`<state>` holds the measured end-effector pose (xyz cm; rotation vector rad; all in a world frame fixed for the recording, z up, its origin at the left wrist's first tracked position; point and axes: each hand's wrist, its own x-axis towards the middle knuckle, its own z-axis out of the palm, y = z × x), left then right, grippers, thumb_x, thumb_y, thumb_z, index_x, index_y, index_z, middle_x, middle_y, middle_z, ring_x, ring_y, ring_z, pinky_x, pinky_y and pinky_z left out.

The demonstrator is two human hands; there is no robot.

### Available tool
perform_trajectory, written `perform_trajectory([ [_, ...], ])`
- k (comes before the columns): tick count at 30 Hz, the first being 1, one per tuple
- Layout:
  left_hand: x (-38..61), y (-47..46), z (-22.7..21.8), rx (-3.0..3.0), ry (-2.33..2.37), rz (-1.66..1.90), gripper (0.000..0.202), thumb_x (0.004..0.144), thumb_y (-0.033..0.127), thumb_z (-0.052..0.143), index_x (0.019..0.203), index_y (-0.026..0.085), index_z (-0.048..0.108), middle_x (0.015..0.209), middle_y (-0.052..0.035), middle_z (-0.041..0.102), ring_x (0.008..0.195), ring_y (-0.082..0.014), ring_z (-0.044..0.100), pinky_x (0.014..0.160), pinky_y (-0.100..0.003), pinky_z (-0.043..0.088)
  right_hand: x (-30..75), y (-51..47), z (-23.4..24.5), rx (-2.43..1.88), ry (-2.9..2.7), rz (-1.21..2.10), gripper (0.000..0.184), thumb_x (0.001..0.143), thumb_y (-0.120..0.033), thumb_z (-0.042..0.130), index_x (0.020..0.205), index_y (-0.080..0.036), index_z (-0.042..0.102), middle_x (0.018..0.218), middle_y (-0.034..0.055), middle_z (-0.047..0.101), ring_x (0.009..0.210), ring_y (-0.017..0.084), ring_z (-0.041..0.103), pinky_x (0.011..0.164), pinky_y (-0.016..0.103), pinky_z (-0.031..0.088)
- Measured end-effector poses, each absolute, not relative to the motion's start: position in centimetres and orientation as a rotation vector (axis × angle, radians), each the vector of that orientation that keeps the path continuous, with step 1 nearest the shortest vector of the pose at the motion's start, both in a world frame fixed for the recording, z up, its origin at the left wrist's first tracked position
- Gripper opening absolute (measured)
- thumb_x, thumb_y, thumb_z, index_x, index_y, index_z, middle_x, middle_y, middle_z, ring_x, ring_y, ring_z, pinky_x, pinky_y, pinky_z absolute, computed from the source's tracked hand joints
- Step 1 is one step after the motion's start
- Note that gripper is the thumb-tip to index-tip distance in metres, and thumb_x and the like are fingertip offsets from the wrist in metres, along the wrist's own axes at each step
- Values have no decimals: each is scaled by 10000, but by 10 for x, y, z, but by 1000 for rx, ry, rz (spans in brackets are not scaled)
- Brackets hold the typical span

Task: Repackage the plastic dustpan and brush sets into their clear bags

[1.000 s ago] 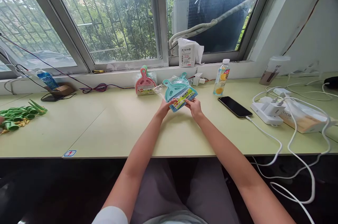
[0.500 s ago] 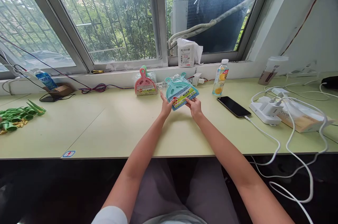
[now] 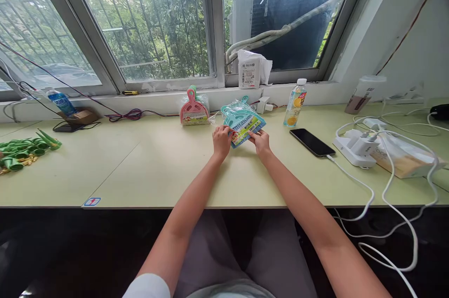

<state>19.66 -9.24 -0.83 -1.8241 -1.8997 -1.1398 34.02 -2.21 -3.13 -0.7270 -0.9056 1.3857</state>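
A teal mini brush-and-dustpan set (image 3: 242,119) in clear plastic wrap lies low over the pale green desk (image 3: 147,167), near the window side. My left hand (image 3: 222,139) grips its lower left corner with fingers curled. My right hand (image 3: 260,141) pinches its lower right edge by the yellow label. A pink set of the same kind (image 3: 193,112) leans against the sill just to the left.
A drink bottle (image 3: 294,103) and a black phone (image 3: 312,142) lie to the right, then a white power strip (image 3: 355,150) with trailing cables. A white packet (image 3: 249,69) stands on the sill. Green items (image 3: 21,153) lie at the far left.
The teal set has tipped down from upright toward the desk. My left hand has shifted right and closed over its corner.
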Motion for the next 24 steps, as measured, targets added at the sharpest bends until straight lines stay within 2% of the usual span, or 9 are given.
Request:
perform_trajectory([
  [7, 195, -90, -10, -1870, -1853, -1350, 121, 859, 87, 540, 841, 185, 609, 882, -44, 611, 811, -168, 586, 728, -280, 444, 339, -24, -31, -722, -933, 1390, 277, 615, -180, 804, 826, -161, 626, 812, 31, 708, 767, 166, 689, 835, 386, 605],
  [16, 199, -91, -9, -1969, -1621, -1334, 167, 853, 43, 517, 786, 184, 578, 879, -57, 596, 824, -183, 567, 733, -293, 449, 341, -22, -30, -738, -884, 1380, 257, 617, -168, 799, 803, -163, 622, 800, 28, 708, 766, 166, 690, 832, 383, 607],
  [24, 196, -88, -12, -2044, -1466, -1280, 141, 899, 119, 510, 804, 190, 586, 902, -55, 595, 865, -178, 572, 777, -306, 471, 340, -30, -26, -753, -835, 1350, 242, 628, -145, 777, 810, -154, 617, 833, 39, 707, 811, 175, 687, 859, 381, 594],
])
